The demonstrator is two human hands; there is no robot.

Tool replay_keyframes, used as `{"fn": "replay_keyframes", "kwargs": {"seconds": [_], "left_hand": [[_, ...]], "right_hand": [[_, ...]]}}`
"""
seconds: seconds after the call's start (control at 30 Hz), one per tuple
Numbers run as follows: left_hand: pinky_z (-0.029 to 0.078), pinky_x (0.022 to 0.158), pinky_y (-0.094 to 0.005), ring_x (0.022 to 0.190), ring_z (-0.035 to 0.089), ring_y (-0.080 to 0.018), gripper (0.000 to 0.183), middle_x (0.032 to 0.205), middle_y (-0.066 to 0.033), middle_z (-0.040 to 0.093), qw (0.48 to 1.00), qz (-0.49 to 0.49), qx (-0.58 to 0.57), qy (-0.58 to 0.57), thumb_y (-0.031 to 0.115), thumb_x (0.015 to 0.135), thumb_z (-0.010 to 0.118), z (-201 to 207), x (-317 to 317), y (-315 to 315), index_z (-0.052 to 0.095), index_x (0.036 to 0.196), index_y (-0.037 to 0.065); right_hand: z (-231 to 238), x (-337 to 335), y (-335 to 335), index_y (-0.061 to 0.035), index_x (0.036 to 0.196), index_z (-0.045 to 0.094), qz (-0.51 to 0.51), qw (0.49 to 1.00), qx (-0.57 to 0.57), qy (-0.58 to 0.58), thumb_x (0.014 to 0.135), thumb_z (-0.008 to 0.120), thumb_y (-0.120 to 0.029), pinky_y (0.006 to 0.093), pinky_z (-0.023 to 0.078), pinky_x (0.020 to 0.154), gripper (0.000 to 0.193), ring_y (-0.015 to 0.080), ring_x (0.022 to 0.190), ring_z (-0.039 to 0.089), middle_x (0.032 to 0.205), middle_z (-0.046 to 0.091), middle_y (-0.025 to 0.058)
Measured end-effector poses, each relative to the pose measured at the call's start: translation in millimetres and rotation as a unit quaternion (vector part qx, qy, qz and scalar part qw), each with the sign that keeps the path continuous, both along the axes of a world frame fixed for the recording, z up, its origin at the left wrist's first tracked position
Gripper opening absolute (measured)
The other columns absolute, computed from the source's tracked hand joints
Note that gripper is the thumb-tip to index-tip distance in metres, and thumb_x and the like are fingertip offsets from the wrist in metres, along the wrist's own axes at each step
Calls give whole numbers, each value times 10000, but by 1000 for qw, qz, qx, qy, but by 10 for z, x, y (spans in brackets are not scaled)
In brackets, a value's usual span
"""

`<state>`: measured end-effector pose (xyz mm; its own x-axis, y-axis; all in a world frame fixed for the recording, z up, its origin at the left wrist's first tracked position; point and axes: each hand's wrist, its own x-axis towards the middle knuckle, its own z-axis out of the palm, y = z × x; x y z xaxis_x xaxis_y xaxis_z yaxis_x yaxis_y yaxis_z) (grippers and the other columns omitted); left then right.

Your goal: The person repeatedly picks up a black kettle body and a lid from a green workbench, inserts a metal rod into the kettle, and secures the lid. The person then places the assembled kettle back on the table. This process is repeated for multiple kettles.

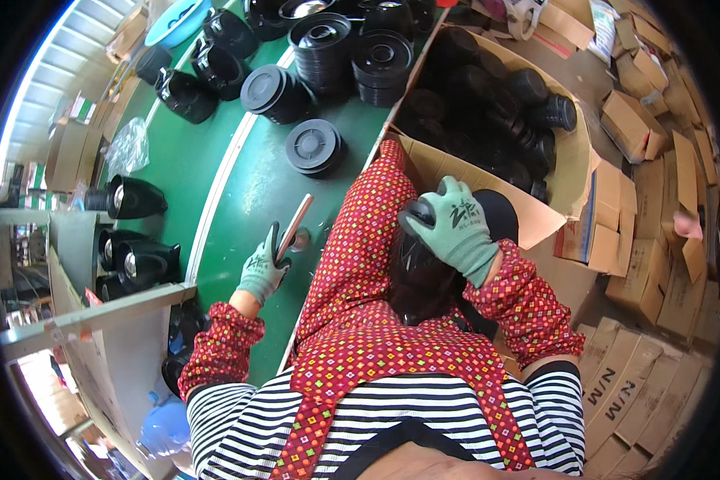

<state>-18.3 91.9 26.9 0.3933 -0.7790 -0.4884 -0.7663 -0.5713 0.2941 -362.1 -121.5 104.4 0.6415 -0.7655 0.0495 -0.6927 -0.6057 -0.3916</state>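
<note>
My left hand [262,272], in a green-grey glove with dark fingertips, is closed around a thin reddish-brown stick [299,214] above the green table. Beside the stick is a small round metallic-looking thing [300,239], too small to make out. Across my lap lies a glossy black pot-like body [424,280]. My right hand [456,228], gloved likewise, grips its upper end with fingers curled over it. A round dark part [500,216] shows behind that wrist; I cannot tell whether it is joined to the body.
Stacked black ridged lids [312,148] and several glossy black pots [186,94] stand on the green table [240,192]. At my right, an open carton [572,164] holds many black parts. Flattened cardboard boxes [640,392] cover the floor beside me. A clear plastic bag [128,150] lies at the table's far left.
</note>
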Motion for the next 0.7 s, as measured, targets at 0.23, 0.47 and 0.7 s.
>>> {"fn": "replay_keyframes", "kwargs": {"seconds": [0.23, 0.47, 0.7], "left_hand": [[355, 522, -187, 626, 476, -9, 646, 901, 48, 637, 870, 203, -196, 405, 40, 1001, 670, 981, -514, -622, 470, 1614, 89], [480, 1056, -344, 1230, 649, -216, 623, 1407, -210, 676, 924, -93, -182, 322, 16, 972, 655, 1909, -940, -1561, 481, 1568, -29], [530, 833, -337, 926, 676, -196, 669, 1211, -175, 724, 895, -215, -233, 315, 354, 994, 676, 2181, -1294, -2195, 546, 1508, -54]], "right_hand": [[299, -265, -201, -43, 1270, 718, 98, 930, 240, -260, 991, 649, -158, 439, 553, 895, 310, 357, 989, 712, 1091, 723, 192], [665, -77, -727, -169, 1311, 741, 202, 947, -42, -248, 854, 802, -261, 499, 444, 1129, 469, 365, 1261, 583, 1280, 661, 124], [-221, -2, -1290, -120, 1172, 779, 242, 907, 54, -339, 946, 702, -171, 426, 477, 957, 244, 315, 1030, 679, 1096, 736, 125]]}}
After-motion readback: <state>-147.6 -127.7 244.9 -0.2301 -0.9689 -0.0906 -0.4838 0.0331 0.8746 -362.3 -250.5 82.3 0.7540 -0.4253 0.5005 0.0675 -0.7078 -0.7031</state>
